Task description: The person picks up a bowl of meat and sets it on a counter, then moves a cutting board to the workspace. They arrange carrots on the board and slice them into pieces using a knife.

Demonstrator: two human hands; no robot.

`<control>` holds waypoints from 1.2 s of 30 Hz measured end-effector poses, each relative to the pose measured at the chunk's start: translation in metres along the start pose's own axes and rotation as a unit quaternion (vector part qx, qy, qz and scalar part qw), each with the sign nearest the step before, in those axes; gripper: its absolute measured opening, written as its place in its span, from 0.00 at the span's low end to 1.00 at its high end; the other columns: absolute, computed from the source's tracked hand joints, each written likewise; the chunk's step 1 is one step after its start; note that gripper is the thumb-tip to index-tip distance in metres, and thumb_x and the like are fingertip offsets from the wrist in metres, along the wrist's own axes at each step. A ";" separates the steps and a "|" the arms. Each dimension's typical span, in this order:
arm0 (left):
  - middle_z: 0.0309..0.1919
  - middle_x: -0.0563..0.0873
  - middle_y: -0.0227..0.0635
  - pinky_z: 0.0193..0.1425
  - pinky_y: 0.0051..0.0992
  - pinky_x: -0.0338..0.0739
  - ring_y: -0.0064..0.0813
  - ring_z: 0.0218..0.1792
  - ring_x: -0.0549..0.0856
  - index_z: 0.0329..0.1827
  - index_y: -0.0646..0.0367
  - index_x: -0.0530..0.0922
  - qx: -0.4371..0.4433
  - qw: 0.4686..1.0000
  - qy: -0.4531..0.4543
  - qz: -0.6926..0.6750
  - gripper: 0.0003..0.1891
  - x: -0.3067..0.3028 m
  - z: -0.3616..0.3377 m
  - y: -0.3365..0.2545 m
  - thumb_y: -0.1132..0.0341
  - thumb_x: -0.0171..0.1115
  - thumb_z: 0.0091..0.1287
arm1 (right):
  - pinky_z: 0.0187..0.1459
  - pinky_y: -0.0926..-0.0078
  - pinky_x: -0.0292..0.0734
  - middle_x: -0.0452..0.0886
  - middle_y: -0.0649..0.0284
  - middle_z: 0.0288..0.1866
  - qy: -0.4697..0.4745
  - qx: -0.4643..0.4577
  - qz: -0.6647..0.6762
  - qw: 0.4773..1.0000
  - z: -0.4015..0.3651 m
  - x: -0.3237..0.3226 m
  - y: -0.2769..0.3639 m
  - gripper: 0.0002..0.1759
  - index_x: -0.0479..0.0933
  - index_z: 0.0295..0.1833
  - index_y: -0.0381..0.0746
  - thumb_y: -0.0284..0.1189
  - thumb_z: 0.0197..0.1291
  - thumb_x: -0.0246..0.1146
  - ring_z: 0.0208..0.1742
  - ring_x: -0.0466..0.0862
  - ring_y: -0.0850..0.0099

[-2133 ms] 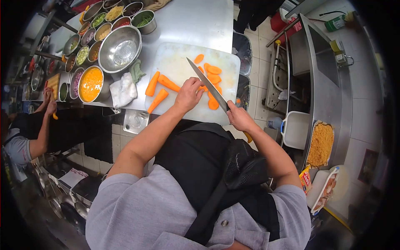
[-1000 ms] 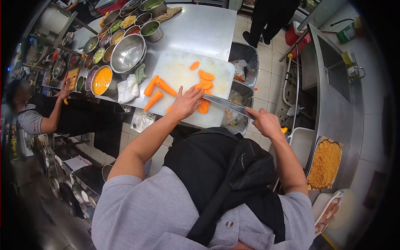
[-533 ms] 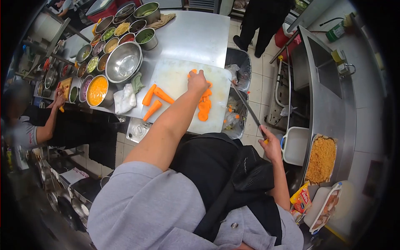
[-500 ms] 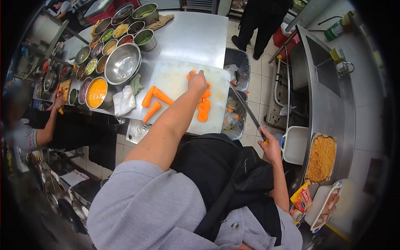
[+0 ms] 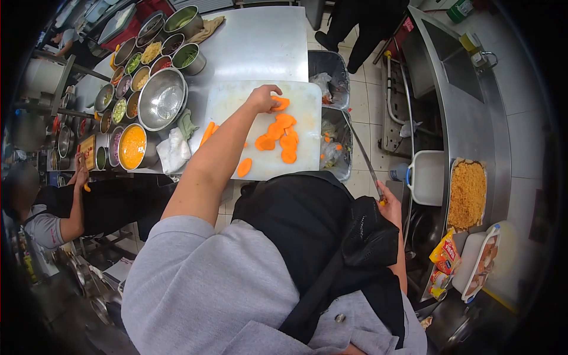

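On the white cutting board point(image 5: 231, 94), my left hand point(image 5: 263, 99) has its fingers closed at the left end of an orange carrot slice point(image 5: 281, 104). Several more carrot slices point(image 5: 288, 142) lie loosely overlapped just below it, and a single slice point(image 5: 244, 167) sits near the board's lower edge. Part of a peeled carrot point(image 5: 207, 134) shows left of my forearm, which hides the rest. My right hand point(image 5: 389, 206) grips the handle of a long knife point(image 5: 362, 151), its blade pointing up and left beyond the board's right side.
Metal bowls, one large and empty point(image 5: 162, 99), and a white cloth point(image 5: 173, 152) stand left of the board. Lined bins point(image 5: 335, 137) are at its right. A co-worker's hands point(image 5: 81, 171) are at far left. Another person's dark-clad legs point(image 5: 358, 29) show behind the bins.
The camera view has shifted. Carrot slices are more spread out, with some now farther left and one near the lower edge. My right hand still holds the knife off the board.
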State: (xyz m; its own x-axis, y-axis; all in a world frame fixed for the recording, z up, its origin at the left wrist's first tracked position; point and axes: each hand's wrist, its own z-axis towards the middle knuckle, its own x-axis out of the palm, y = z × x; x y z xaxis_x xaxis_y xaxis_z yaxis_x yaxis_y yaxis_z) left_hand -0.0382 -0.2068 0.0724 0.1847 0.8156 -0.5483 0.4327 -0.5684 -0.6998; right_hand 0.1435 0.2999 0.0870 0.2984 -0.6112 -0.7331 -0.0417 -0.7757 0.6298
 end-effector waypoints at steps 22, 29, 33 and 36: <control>0.51 0.84 0.43 0.58 0.43 0.81 0.45 0.55 0.83 0.53 0.55 0.85 0.126 0.952 -0.091 0.262 0.19 0.056 -0.033 0.005 0.66 0.76 0.58 | 0.48 0.64 0.81 0.88 0.56 0.54 0.095 0.009 -0.016 0.995 0.093 0.003 0.032 0.42 0.73 0.77 0.58 0.26 0.55 0.76 0.41 0.86 0.61; 0.48 0.86 0.42 0.55 0.42 0.82 0.45 0.53 0.85 0.50 0.53 0.85 0.130 0.961 -0.022 0.242 0.17 0.032 -0.032 0.008 0.64 0.77 0.59 | 0.47 0.66 0.80 0.88 0.56 0.55 0.100 -0.060 0.035 0.993 0.093 0.026 -0.011 0.42 0.73 0.77 0.57 0.27 0.55 0.76 0.41 0.86 0.59; 0.45 0.90 0.41 0.55 0.41 0.83 0.44 0.49 0.88 0.55 0.52 0.85 0.091 0.977 -0.035 0.191 0.20 0.012 -0.025 -0.007 0.64 0.76 0.60 | 0.48 0.66 0.80 0.88 0.56 0.55 0.124 0.020 0.092 0.988 0.079 0.034 -0.020 0.42 0.73 0.77 0.57 0.27 0.55 0.77 0.42 0.86 0.58; 0.51 0.89 0.41 0.60 0.39 0.82 0.45 0.53 0.87 0.61 0.50 0.84 0.109 0.975 -0.027 0.192 0.23 -0.001 0.003 -0.018 0.65 0.75 0.61 | 0.48 0.67 0.80 0.88 0.55 0.55 0.117 0.022 0.060 0.991 0.070 0.028 -0.003 0.42 0.73 0.77 0.56 0.26 0.56 0.77 0.43 0.86 0.57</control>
State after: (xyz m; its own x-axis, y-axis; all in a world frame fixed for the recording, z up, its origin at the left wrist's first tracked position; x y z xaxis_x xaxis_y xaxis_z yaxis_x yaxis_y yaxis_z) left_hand -0.0489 -0.1981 0.0843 0.2469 0.5338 -0.8087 0.1426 -0.8455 -0.5146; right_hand 0.0856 0.2735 0.0466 0.5021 -0.6495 -0.5710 -0.1303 -0.7096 0.6925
